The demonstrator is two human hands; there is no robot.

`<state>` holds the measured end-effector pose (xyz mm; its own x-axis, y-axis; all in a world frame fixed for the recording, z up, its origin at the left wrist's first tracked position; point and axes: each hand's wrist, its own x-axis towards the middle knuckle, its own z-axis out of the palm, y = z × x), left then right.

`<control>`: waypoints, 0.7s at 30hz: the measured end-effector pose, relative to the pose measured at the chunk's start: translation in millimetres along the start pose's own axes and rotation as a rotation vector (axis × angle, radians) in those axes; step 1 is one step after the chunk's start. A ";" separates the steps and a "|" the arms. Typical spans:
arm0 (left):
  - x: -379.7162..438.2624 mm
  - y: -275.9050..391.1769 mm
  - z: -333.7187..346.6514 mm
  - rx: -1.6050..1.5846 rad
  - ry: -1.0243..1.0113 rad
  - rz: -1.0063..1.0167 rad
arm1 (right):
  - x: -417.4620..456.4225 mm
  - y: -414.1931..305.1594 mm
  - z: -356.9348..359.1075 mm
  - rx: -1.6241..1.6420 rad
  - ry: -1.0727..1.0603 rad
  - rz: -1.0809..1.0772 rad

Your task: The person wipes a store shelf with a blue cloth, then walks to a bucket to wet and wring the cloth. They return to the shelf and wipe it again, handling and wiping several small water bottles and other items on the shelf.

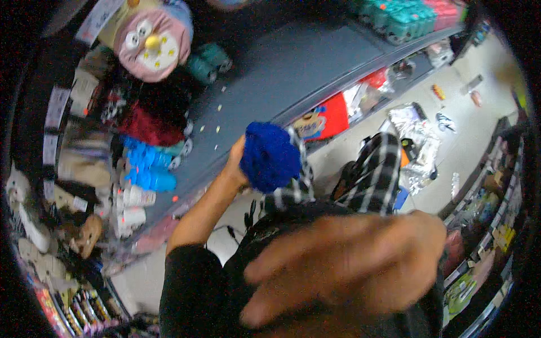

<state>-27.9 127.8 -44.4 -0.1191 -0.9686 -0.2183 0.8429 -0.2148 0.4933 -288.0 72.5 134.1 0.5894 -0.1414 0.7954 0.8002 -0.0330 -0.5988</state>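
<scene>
My left hand (237,162) is closed around a bundle of dark blue fabric (270,156), held up beside the front edge of a grey shelf (270,72). Most of its fingers are hidden behind the blue fabric. Close to the camera and blurred, my right hand (346,262) spreads its fingers in front of my torso with nothing seen in it. At the left of the shelf lie bright blue rolled items (148,164), white ones (135,207) and a dark red cloth (152,126).
A pink plush face (154,44) is at the shelf's upper left; teal bundles (397,21) stand at its far right end. Below the shelf edge is a red package (331,118). Crumpled silvery wrapping (422,148) lies on the floor. Stocked shelves (482,219) run along the right.
</scene>
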 end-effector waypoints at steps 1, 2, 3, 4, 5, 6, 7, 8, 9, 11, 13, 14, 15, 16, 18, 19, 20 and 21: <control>13.1 1.0 11.4 0.065 0.097 -0.116 | 3.1 3.8 23.4 -0.107 0.091 -0.192; 14.7 1.3 14.5 0.077 0.120 -0.164 | -1.0 13.2 48.7 -0.163 0.195 -0.325; 19.8 2.7 18.1 0.094 0.119 -0.217 | 0.2 13.9 51.8 -0.223 0.224 -0.390; 8.2 3.8 13.4 0.133 0.184 -0.157 | 2.3 22.0 55.6 -0.220 0.233 -0.450; -4.3 4.1 8.9 0.171 0.250 -0.102 | 5.0 23.5 43.7 -0.204 0.173 -0.444; -2.6 2.0 12.7 0.218 0.276 -0.105 | 6.3 19.6 35.1 -0.241 0.140 -0.447; -3.4 3.0 15.0 0.217 0.292 -0.087 | 9.1 17.3 26.0 -0.270 0.107 -0.450; -5.5 5.5 16.5 0.216 0.309 -0.071 | 10.3 17.9 20.3 -0.288 0.075 -0.468; -4.2 3.8 15.6 0.207 0.320 -0.060 | 6.4 14.9 11.8 -0.330 0.031 -0.453; -3.2 4.9 15.7 0.253 0.300 -0.016 | -1.3 10.7 -7.1 -0.306 -0.057 -0.377; -1.0 -0.2 15.5 0.333 0.249 0.044 | -8.0 8.2 -27.4 -0.228 -0.124 -0.102; 0.4 -3.3 16.4 0.399 0.208 0.082 | -14.2 3.4 -35.3 -0.233 -0.133 0.115; 5.6 -1.0 21.8 0.479 0.157 0.125 | -29.1 5.7 -45.6 -0.381 -0.020 0.335; 5.8 0.2 27.8 0.532 0.065 0.114 | -43.2 11.3 -56.6 -0.488 0.062 0.562; 19.1 -8.8 50.2 0.562 0.005 0.121 | -71.4 40.5 -66.3 -0.573 0.261 0.680; 24.0 -12.8 56.4 0.579 -0.014 0.135 | -77.8 53.0 -65.4 -0.658 0.294 0.681; 27.8 -16.8 56.3 0.572 -0.044 0.151 | -81.6 64.7 -62.2 -0.708 0.297 0.660; 31.7 -21.5 62.9 0.539 -0.045 0.163 | -83.5 72.4 -58.1 -0.759 0.304 0.639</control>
<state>-82.8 93.8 -8.9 -0.0415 -0.9965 -0.0729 0.4668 -0.0839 0.8804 -285.7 24.4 18.9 0.7423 -0.5916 0.3145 0.0055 -0.4639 -0.8859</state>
